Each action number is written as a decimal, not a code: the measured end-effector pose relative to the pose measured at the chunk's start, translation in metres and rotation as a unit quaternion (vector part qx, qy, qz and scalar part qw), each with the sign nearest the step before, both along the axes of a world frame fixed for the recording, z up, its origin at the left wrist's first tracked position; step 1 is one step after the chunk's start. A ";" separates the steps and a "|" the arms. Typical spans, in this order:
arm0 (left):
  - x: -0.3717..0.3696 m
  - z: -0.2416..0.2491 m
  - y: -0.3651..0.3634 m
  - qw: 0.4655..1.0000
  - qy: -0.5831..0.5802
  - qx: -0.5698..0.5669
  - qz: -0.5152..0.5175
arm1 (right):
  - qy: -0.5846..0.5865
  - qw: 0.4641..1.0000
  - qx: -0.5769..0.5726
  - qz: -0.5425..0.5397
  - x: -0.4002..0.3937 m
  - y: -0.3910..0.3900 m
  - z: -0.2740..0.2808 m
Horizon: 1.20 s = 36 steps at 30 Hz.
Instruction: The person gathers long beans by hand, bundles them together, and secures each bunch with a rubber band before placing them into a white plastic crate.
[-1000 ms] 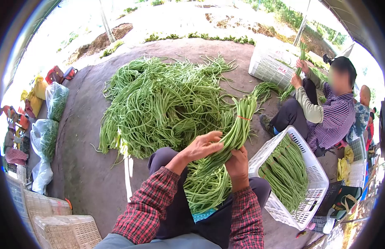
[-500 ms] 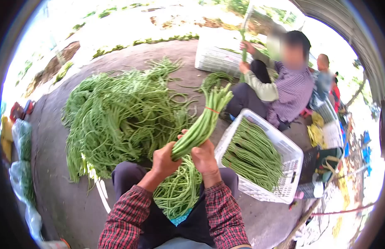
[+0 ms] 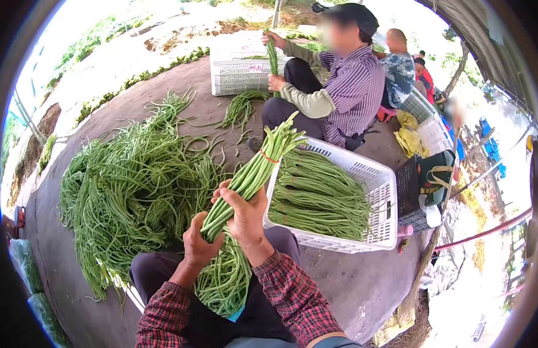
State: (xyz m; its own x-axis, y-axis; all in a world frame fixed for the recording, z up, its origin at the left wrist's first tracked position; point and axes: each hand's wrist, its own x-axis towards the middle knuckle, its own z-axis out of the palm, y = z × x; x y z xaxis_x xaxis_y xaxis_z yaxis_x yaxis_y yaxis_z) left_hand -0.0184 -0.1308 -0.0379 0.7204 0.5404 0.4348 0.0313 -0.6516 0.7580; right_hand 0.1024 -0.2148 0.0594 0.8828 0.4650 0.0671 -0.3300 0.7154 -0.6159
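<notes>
A bundle of long green beans [image 3: 244,181], tied near its upper end with a red band [image 3: 269,156], slants up and to the right before me. My left hand [image 3: 200,246] is closed round its lower end. Higher up, my right hand [image 3: 246,214] grips the same bundle, thumb across the front. Loose long beans [image 3: 224,281] lie in my lap, over a bit of blue material. Just right of the bundle is a white plastic crate [image 3: 389,202] with long beans [image 3: 324,194] laid in rows. To the left spreads a big tangled heap of long beans [image 3: 135,194].
A co-worker in a striped shirt [image 3: 356,87] sits beyond the crate, holding beans upright. Behind stands another white crate [image 3: 229,78]. More people sit farther right. Filled plastic bags [image 3: 26,265] line the left edge. A black crate [image 3: 409,180] stands at right.
My view has turned to the right, so the crate and co-worker appear farther left. My right hand has moved up the bundle, its thumb now across the front. Both hands still hold it.
</notes>
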 end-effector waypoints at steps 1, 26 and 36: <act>0.000 -0.002 -0.001 1.000 0.008 -0.019 -0.012 | 0.010 1.000 0.000 0.020 0.008 -0.006 0.010; -0.015 -0.022 0.017 0.953 0.260 0.065 -0.143 | -0.477 0.602 -0.532 -0.355 0.222 -0.320 0.113; -0.018 -0.018 0.017 0.945 0.285 0.077 -0.143 | -0.497 0.533 -0.643 0.238 0.163 -0.235 -0.139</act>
State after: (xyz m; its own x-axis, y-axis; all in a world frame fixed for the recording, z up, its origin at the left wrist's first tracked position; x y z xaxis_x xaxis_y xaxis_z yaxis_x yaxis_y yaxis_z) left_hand -0.0364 -0.1136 -0.0558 0.9680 0.2507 -0.0100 0.2122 -0.7968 0.5658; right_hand 0.2654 -0.4501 -0.0795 0.4708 0.8456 -0.2517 0.6592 -0.5268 -0.5366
